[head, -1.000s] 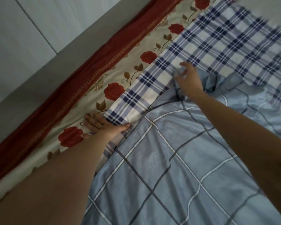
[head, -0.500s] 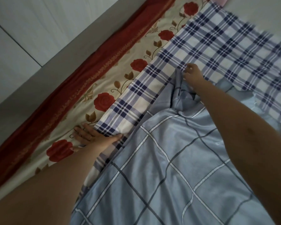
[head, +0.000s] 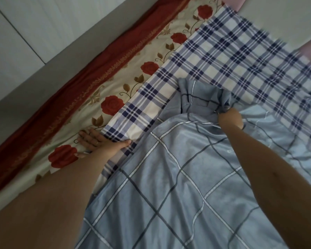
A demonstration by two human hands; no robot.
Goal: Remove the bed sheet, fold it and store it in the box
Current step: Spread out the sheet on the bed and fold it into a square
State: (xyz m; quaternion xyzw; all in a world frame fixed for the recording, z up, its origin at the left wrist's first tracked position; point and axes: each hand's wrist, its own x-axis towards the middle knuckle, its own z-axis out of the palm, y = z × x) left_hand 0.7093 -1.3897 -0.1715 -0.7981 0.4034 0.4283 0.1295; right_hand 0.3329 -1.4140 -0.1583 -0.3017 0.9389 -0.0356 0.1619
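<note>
Head view has the blue checked sheet [head: 169, 177] filling the lower right of the frame, its far edge bunched in the right grip [head: 230, 119], best drawn back evenly while the left grip [head: 99, 141], spread flat, pins the plaid sheet [head: 232, 56] beside the rose cloth [head: 115, 90]; no box shows.

Open room: we find flat plaid sheet [head: 240, 60] up right.
Obstacle: we log the blue sheet [head: 199, 97] bunched mid-bed.
Left limit: grey ledge [head: 34, 83].
</note>
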